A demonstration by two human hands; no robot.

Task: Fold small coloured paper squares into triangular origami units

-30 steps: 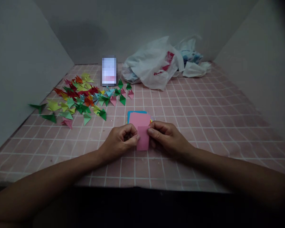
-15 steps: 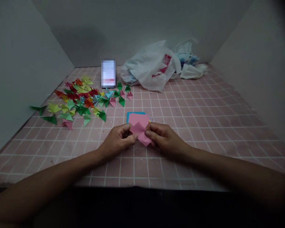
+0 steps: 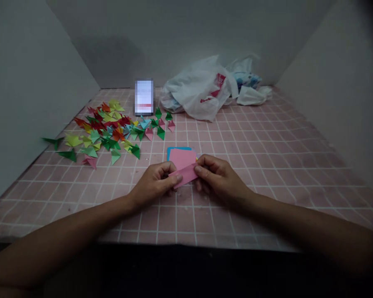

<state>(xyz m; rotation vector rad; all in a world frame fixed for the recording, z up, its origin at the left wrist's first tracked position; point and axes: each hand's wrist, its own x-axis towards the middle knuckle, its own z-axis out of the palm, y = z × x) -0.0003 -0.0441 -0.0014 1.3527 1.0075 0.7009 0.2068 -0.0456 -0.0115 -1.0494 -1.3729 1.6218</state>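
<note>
A piece of pink origami paper [image 3: 188, 174], folded into a narrow rectangle, is held between both hands above the table. My left hand [image 3: 157, 180] pinches its left end between thumb and fingers. At the other end, my right hand [image 3: 219, 176] grips it the same way, thumb on top. Just behind lies a stack of coloured paper, with a pink sheet [image 3: 182, 155] on top and a blue sheet [image 3: 179, 148] showing at its back edge. The hands partly cover the stack's front.
Many folded paper birds [image 3: 112, 128] in several colours spread over the table's left side. A lit phone [image 3: 144, 97] stands upright behind them. A white plastic bag [image 3: 199, 87] and crumpled packaging [image 3: 251, 95] lie at the back. Pink checked cloth [image 3: 267, 165] covers the table.
The pink paper in my hands was a diamond shape with raised creases; now it is a flat narrow strip. Both hands stay close to where they were.
</note>
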